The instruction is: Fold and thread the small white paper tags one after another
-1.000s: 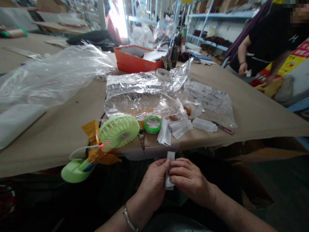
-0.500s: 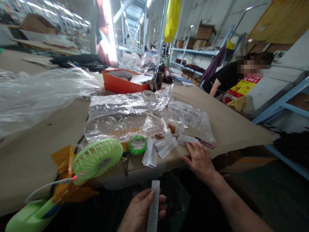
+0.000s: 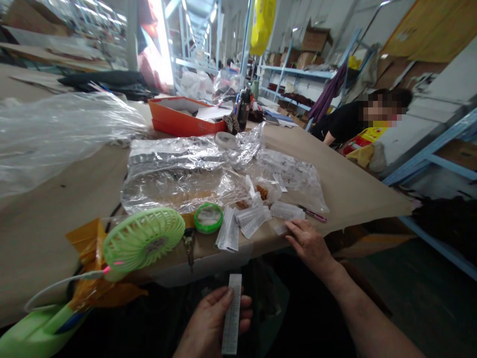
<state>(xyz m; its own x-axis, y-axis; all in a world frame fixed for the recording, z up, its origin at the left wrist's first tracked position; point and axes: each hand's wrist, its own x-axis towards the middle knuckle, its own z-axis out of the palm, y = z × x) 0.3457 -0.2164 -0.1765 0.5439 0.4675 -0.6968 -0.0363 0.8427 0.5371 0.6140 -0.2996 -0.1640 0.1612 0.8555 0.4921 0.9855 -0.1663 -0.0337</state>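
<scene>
My left hand (image 3: 214,323) is low in the view, below the table edge, closed on a narrow white printed strip (image 3: 231,313) held upright. My right hand (image 3: 307,242) reaches onto the table's front edge, fingers down on a small white label piece (image 3: 280,229). Just beyond it lie several stacks of white strips (image 3: 253,220) and another stack (image 3: 286,211). A pink pen (image 3: 315,215) lies to the right of them.
A green hand fan (image 3: 143,238) taped with yellow tape stands at the front left, a green round tin (image 3: 208,218) beside it. Crumpled clear plastic bags (image 3: 186,169) cover the brown table (image 3: 357,189). An orange box (image 3: 182,117) sits behind. A person in black bends at the right.
My hands have separated: the left keeps the strip low, the right went up to the table edge and has drawn back a little onto a small label piece. The view lifted.
</scene>
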